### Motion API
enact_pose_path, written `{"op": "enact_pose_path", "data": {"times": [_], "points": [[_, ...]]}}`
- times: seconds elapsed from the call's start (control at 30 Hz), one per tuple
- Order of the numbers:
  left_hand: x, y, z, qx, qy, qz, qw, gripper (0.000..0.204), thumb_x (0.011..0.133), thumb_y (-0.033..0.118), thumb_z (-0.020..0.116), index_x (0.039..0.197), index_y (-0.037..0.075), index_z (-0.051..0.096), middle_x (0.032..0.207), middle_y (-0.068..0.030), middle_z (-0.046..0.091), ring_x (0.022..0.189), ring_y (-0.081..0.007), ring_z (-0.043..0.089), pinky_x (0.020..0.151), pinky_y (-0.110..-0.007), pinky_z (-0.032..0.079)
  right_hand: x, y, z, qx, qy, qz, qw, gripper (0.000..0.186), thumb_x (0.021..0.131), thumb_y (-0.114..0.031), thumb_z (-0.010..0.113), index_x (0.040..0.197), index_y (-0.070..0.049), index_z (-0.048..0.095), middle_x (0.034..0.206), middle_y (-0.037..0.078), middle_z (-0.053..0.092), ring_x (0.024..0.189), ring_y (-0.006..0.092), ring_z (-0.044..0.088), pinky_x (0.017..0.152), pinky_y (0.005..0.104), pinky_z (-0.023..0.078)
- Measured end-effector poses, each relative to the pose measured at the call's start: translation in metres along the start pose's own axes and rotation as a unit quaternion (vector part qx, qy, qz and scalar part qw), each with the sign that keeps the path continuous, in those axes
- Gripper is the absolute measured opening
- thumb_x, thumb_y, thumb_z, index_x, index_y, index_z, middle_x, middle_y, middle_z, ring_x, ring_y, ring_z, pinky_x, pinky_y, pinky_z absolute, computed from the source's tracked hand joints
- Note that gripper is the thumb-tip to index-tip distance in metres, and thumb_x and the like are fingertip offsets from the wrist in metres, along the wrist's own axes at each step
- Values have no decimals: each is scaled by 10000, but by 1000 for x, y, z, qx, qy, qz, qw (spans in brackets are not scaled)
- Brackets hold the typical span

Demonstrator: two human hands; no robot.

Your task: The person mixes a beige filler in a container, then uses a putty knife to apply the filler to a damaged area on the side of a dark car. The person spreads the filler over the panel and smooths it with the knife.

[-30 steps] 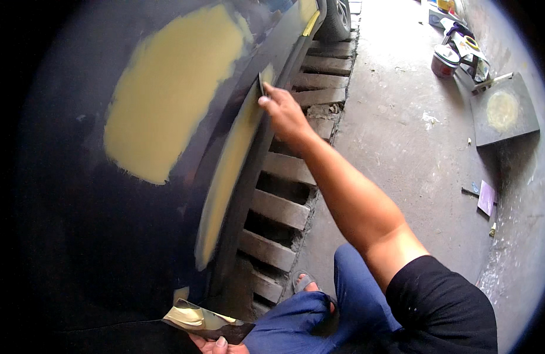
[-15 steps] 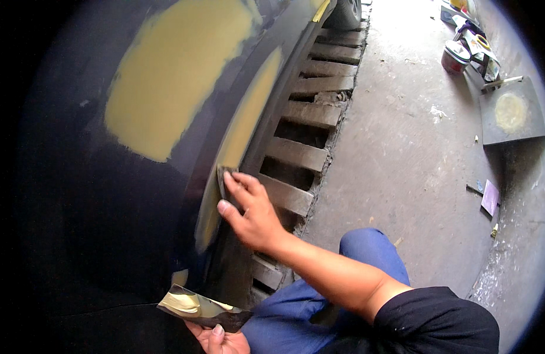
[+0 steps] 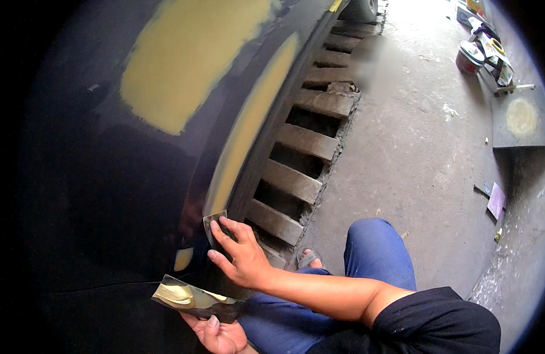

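My right hand (image 3: 243, 256) presses a thin, dark, see-through spreader (image 3: 210, 229) with its fingertips against the lower end of a long yellow filler strip (image 3: 249, 130) on a dark car panel (image 3: 148, 189). Smooth filler covers most of that strip. Low in the view, my left hand (image 3: 218, 335) grips a flat mixing plate (image 3: 222, 311) from below, thumb along its near edge. Creamy yellow filler (image 3: 177, 296) lies on the plate's left end. Between the two hands and to their left, a small filler spot (image 3: 183, 258) marks the panel. A broad filler patch (image 3: 178, 65) sits higher up.
A slatted floor grating (image 3: 293, 180) with dark gaps runs beside the car, towards a tyre (image 3: 360, 9). Concrete floor (image 3: 396, 159) spreads to the right. A lidded bucket (image 3: 470, 57), a grey board (image 3: 523, 127) and a purple sheet (image 3: 495, 200) are near the wall.
My right hand has drawn the spreader down along the strip to its lower end, leaving smoother yellow filler behind. The plate stays in my left hand. The view has shifted slightly.
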State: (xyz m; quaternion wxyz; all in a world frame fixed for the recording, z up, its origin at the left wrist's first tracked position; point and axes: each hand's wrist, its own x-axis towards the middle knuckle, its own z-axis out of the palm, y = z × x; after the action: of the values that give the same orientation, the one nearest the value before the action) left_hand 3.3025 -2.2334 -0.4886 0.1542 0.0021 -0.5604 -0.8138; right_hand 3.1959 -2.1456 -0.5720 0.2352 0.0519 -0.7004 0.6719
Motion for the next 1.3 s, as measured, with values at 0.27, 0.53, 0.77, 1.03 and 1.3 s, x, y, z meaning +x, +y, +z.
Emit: {"op": "enact_pose_path", "data": {"times": [0.27,0.53,0.77,1.03,1.3], "points": [[2,-1,-3,-9,7,18,1000,746,729,-62,455,1445,44,278,1404,-167,415,1277,-295,434,1093,-450,353,-17,-7,-2,11,-91,22,996,533,858,-241,646,1333,-52,494,1325,199,449,1197,367,442,1003,417,386],[7,6,39,17,65,-58,996,834,635,45,500,1446,68,308,1406,-171,414,1294,-316,412,1114,-466,304,8,-25,-109,353,-286,-53,889,458,894,-234,620,1302,-37,548,1329,201,493,1234,335,473,1037,408,356],[13,10,53,-40,16,-38,998,770,687,-42,466,1436,52,318,1395,-137,437,1288,-289,427,1104,-455,324,32,28,-145,51,-269,-230,934,405,810,-211,696,1185,-80,619,1223,160,541,1133,349,502,986,465,393],[13,13,41,-2,17,-22,1000,822,659,-2,492,1452,30,275,1397,-157,429,1278,-296,430,1102,-446,332,228,115,-220,-110,137,-14,984,510,944,-284,492,1358,8,436,1345,219,461,1286,322,416,1095,376,292],[5,29,50,12,112,-55,992,754,690,-34,457,1424,-69,287,1459,-196,348,1355,-311,330,1144,-412,204,325,123,-244,27,171,123,977,514,932,-324,502,1389,-94,449,1341,181,524,1249,278,490,1034,332,354]]}}
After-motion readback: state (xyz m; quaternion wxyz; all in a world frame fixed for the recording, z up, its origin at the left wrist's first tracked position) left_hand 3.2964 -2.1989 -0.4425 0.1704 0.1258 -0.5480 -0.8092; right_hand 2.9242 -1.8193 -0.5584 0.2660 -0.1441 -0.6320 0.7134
